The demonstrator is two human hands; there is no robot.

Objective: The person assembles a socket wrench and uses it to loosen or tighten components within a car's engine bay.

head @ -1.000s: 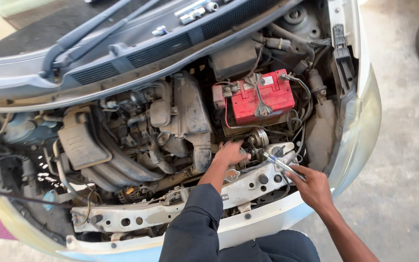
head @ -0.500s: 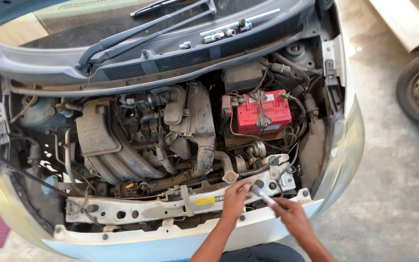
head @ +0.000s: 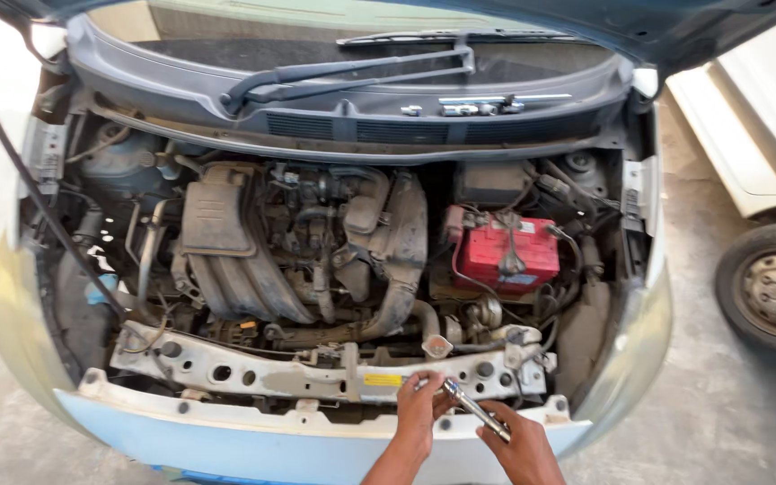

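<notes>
I look down into the open engine bay of a pale blue car. My right hand (head: 515,442) grips the handle of a chrome ratchet wrench (head: 473,408) that slants up to the left. My left hand (head: 422,406) rests on the front metal crossmember (head: 253,373), fingers pinched at the wrench's head, just right of a yellow sticker (head: 382,380). Behind them sit a red battery (head: 507,254) and the grey engine with its intake manifold (head: 226,260).
The raised bonnet and the windscreen wipers (head: 343,67) are at the top. Several sockets (head: 460,109) lie on the cowl. A thin prop rod (head: 38,198) crosses the left side. A white car's wheel (head: 770,287) stands to the right on concrete floor.
My view has swung left and back, centring the bay. Both hands have come out of the area by the battery down to the front crossmember, still with the wrench.
</notes>
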